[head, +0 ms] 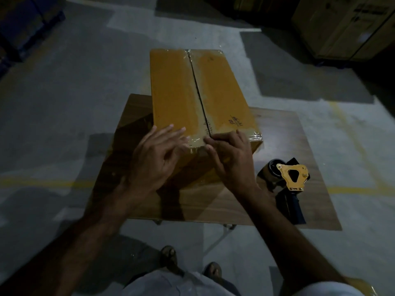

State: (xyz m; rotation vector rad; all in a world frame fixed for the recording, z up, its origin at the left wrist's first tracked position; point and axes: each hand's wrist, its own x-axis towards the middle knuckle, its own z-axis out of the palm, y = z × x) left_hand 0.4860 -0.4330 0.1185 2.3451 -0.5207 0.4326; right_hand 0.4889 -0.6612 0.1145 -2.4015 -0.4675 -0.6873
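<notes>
A long yellow-brown cardboard box (181,92) lies on a small wooden table (277,146), its two top flaps meeting in a dark seam down the middle. Clear tape shines at its near end. My left hand (156,159) rests with spread, straight fingers on the near left flap and corner. My right hand (230,157) lies on the near right edge, fingers bent over the rim, fingertips at the seam's near end. A tape dispenser (288,180) with a yellow plate and dark handle lies on the table to the right of the box.
The table stands on a grey concrete floor (74,92) with yellow painted lines. Large cardboard cartons (346,26) stand at the back right, dark stacked goods at the back left. My feet in sandals (171,257) show below the table's near edge.
</notes>
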